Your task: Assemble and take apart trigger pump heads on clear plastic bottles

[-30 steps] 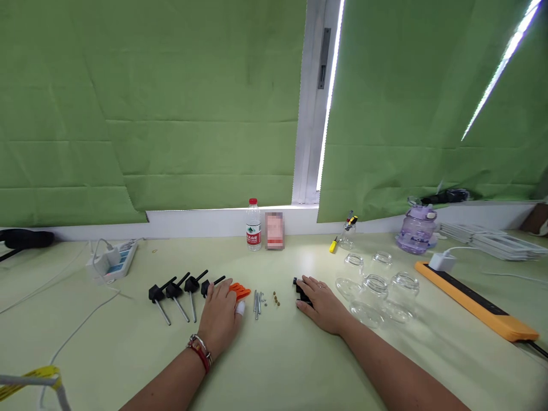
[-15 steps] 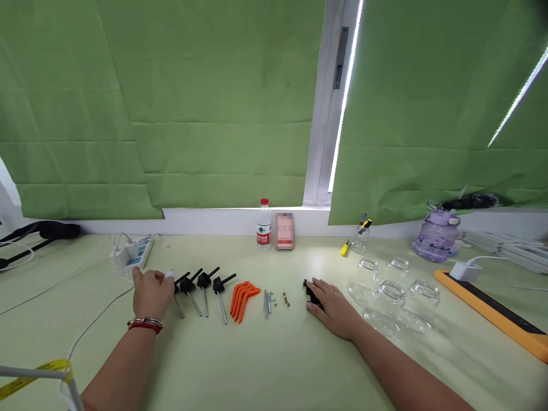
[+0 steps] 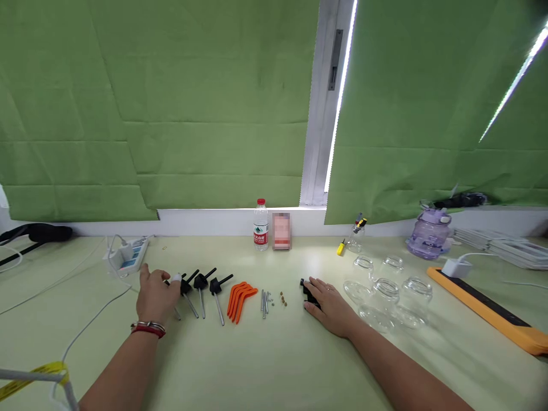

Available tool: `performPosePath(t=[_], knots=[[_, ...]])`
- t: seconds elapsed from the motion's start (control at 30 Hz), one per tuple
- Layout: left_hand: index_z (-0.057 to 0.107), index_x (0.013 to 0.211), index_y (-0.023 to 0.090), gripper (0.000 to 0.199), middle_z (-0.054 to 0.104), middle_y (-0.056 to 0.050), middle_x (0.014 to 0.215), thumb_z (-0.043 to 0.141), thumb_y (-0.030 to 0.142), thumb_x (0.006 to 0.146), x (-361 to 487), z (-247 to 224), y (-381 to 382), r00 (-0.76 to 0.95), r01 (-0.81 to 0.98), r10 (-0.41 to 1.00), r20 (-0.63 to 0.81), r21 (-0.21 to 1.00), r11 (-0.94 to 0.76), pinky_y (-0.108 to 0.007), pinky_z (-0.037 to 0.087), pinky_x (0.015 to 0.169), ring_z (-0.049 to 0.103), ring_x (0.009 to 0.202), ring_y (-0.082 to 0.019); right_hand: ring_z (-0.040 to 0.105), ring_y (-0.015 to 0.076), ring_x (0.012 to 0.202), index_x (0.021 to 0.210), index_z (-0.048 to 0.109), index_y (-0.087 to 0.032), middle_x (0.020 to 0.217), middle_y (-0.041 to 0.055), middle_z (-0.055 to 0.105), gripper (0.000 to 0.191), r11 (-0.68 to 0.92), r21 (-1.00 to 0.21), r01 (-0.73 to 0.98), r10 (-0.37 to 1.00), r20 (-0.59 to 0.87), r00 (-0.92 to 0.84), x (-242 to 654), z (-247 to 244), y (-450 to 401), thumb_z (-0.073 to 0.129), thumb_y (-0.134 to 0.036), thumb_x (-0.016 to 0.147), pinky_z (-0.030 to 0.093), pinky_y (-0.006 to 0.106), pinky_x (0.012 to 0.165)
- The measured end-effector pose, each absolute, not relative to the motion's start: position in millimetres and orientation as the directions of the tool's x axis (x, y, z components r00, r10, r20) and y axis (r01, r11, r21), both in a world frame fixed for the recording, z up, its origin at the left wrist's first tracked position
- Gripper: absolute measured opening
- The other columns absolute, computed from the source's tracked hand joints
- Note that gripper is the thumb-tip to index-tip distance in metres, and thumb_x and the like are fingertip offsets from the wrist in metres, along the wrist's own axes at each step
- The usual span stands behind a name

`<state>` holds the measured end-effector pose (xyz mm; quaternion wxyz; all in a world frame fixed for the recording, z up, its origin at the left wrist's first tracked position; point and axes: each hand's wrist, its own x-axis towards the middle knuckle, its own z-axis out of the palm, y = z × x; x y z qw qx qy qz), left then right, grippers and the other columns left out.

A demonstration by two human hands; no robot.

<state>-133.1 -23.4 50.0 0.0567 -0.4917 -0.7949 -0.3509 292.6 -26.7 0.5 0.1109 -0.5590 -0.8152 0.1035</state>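
Covering most of the leftmost black piece, the left hand (image 3: 156, 297) sat palm down with its fingers bent and partly bunched. Whether they gripped it could not be told; only a rod end showed past the wrapped thumb. Three more black pieces with metal rods (image 3: 217, 286) lay in a row just beside that hand, at a slant.

Main risk, as judged: crowding. A sideways push by the left hand could have knocked the neighbouring rods together, and their angled heads might have rolled or swung out of the row. The orange handles (image 3: 240, 298), closely nested to the right of the row, could have been shoved next.

The right hand (image 3: 331, 308) lay low, fingers stretched and close together, over small black parts (image 3: 305, 289). Its hold on them was hidden. Dragging the palm could have scattered those parts or carried some towards the brass bits (image 3: 283, 298) and the screws (image 3: 264, 305), small enough to roll and be lost.

Second hazard: the glass jars (image 3: 386, 288) stood near the right forearm, so an outward elbow swing could have tipped or chipped one. The white cable (image 3: 92, 317) ran near the left wrist; snagging seemed possible.
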Motion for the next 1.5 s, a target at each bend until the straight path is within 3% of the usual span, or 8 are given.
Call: performPosePath(t=[0.1, 0.2, 0.33, 0.43, 0.53, 0.67, 1.0, 1.5], knots=[[0.048, 0.076, 0.021, 0.018, 0.021, -0.011, 0.149, 0.047, 0.038, 0.079, -101, 49, -29, -0.372, 0.903, 0.763, 0.529, 0.398, 0.164, -0.040, 0.050, 0.073, 0.060, 0.099, -0.028, 0.018, 0.0283, 0.138, 0.143, 0.027, -0.024, 0.151, 0.0075, 0.021, 0.069, 0.357, -0.302, 0.884, 0.933, 0.069, -0.354, 293, 1, -26, 0.022, -0.064, 0.088, 0.014, 0.045, 0.111], [0.048, 0.076, 0.020, 0.010, 0.034, -0.015, 0.142, 0.046, 0.029, 0.081, -64, 40, -36, 0.031, 0.954, 0.808, 0.589, 0.224, -0.200, -0.039, 0.046, 0.087, 0.052, 0.113, -0.028, 0.018, 0.0285, 0.138, 0.143, 0.027, -0.023, 0.151, 0.0080, 0.021, 0.069, 0.359, -0.310, 0.880, 0.932, 0.068, -0.356, 293, 1, -26, 0.023, -0.064, 0.088, 0.013, 0.045, 0.111], [0.056, 0.089, 0.018, 0.015, 0.038, -0.014, 0.141, 0.046, 0.029, 0.084, -27, 25, -45, 0.450, 0.840, 0.775, 0.445, 0.083, -0.536, -0.048, 0.034, 0.102, 0.044, 0.122, -0.028, 0.018, 0.0278, 0.138, 0.143, 0.026, -0.024, 0.151, 0.0082, 0.022, 0.068, 0.362, -0.314, 0.878, 0.931, 0.072, -0.358, 293, 1, -27, 0.023, -0.064, 0.088, 0.013, 0.045, 0.111], [0.049, 0.122, 0.018, 0.039, 0.035, -0.013, 0.144, 0.047, 0.032, 0.085, -19, 17, -46, 0.568, 0.784, 0.756, 0.326, 0.068, -0.618, -0.049, 0.025, 0.108, 0.035, 0.130, -0.028, 0.017, 0.0279, 0.138, 0.143, 0.026, -0.024, 0.151, 0.0079, 0.021, 0.068, 0.364, -0.311, 0.878, 0.930, 0.070, -0.360, 293, 1, -27, 0.022, -0.064, 0.088, 0.013, 0.045, 0.111], [0.033, 0.138, 0.017, 0.056, 0.031, -0.014, 0.146, 0.044, 0.040, 0.088, -23, 13, -44, 0.597, 0.775, 0.768, 0.232, 0.079, -0.627, -0.050, 0.021, 0.110, 0.024, 0.136, -0.028, 0.017, 0.0280, 0.138, 0.144, 0.025, -0.023, 0.151, 0.0087, 0.021, 0.070, 0.368, -0.304, 0.878, 0.928, 0.070, -0.365, 293, 1, -27, 0.022, -0.064, 0.087, 0.013, 0.046, 0.111], [0.025, 0.143, 0.019, 0.061, 0.025, -0.012, 0.149, 0.037, 0.047, 0.090, -28, 12, -40, 0.580, 0.796, 0.800, 0.151, 0.102, -0.597, -0.053, 0.018, 0.111, 0.018, 0.138, -0.029, 0.016, 0.0282, 0.139, 0.144, 0.023, -0.023, 0.152, 0.0086, 0.021, 0.070, 0.372, -0.306, 0.877, 0.927, 0.069, -0.369, 293, 1, -27, 0.022, -0.065, 0.087, 0.013, 0.046, 0.111], [0.028, 0.142, 0.021, 0.059, 0.018, -0.010, 0.151, 0.033, 0.049, 0.091, -25, 13, -39, 0.562, 0.818, 0.824, 0.072, 0.099, -0.567, -0.053, 0.015, 0.111, 0.009, 0.139, -0.030, 0.016, 0.0279, 0.139, 0.145, 0.021, -0.025, 0.152, 0.0070, 0.020, 0.069, 0.367, -0.316, 0.875, 0.928, 0.067, -0.366, 292, 1, -27, 0.022, -0.064, 0.088, 0.012, 0.045, 0.111], [0.031, 0.141, 0.023, 0.057, 0.020, -0.010, 0.151, 0.036, 0.049, 0.091, -27, 11, -38, 0.560, 0.815, 0.823, 0.095, 0.113, -0.568, -0.053, 0.017, 0.111, 0.012, 0.139, -0.029, 0.016, 0.0277, 0.138, 0.144, 0.022, -0.023, 0.152, 0.0077, 0.021, 0.070, 0.361, -0.312, 0.879, 0.931, 0.061, -0.360, 292, 3, -28, 0.021, -0.064, 0.088, 0.012, 0.045, 0.111]])
